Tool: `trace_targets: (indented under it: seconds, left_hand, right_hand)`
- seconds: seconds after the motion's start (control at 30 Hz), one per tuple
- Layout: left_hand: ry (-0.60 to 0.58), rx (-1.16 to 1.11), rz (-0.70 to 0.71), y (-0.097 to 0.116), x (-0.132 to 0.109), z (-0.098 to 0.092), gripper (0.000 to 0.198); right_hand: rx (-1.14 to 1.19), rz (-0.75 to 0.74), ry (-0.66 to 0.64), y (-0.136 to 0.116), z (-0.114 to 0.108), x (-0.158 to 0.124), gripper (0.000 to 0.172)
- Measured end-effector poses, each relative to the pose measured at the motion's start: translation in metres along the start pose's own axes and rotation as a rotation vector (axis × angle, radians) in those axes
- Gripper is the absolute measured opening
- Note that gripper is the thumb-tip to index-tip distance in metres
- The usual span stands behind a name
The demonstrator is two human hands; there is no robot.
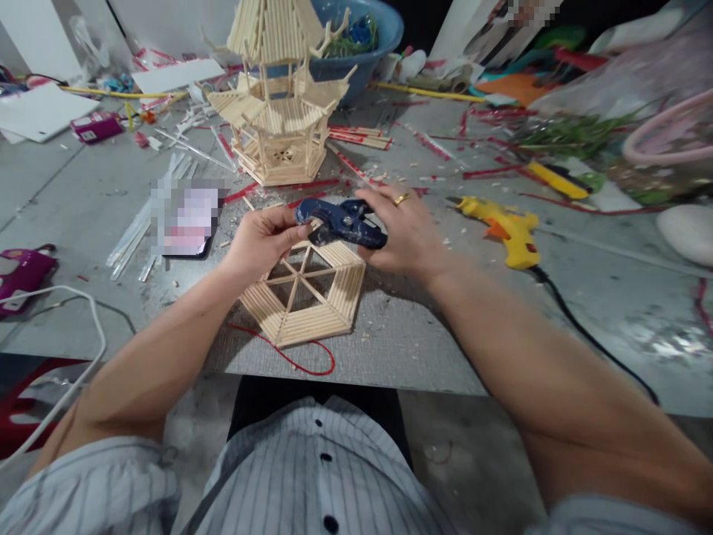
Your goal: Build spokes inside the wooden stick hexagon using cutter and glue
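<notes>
My right hand (404, 234) is wrapped round the handles of a dark blue plier-like hand cutter (348, 223), held just above the table. At its left end, my left hand (264, 238) pinches a thin wooden stick (247, 201), most of which is hidden by the fingers. Its tip seems to lie at the tool's jaws. Below both hands a hexagonal frame of wooden sticks (304, 319) lies flat, with spokes meeting at its middle. A red cord loop (328, 364) pokes out from under the frame's near edge.
Behind my hands stands a wooden-stick pagoda model (284, 119). A yellow glue gun (509, 230) with a black cord lies to the right. On the left are a phone (194, 223), clear glue sticks (131, 234) and a purple box (22, 279). A blue basin (384, 30) stands at the back.
</notes>
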State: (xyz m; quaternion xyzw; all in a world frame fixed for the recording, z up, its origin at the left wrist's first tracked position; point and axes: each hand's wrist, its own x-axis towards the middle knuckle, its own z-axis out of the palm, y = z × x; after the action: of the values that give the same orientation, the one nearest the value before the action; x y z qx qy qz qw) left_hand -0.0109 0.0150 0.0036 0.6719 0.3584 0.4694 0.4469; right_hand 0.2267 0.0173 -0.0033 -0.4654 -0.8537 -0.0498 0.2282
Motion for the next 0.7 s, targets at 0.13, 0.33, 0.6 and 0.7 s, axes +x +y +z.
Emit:
trace_targets:
  seconds: [0.13,0.33,0.6,0.7]
  left_hand:
    - [-0.010,0.024,0.014,0.0026,-0.0009,0.0007,0.032]
    - [0.005,0.045,0.027,0.0013,-0.0032,0.0009,0.030]
    - [0.016,0.019,0.005,0.0037,-0.0037,0.0019,0.020]
    - [0.007,0.005,0.009,0.0026,-0.0037,0.0021,0.018]
  right_hand:
    - [0.011,-0.001,-0.001,-0.0063,-0.0007,-0.0005,0.071]
    - [0.032,-0.003,-0.040,-0.0107,-0.0050,-0.0005,0.066]
    - [0.051,0.000,-0.054,-0.0097,-0.0045,-0.0002,0.060]
    - [0.044,0.009,-0.054,-0.0106,-0.0053,-0.0002,0.059]
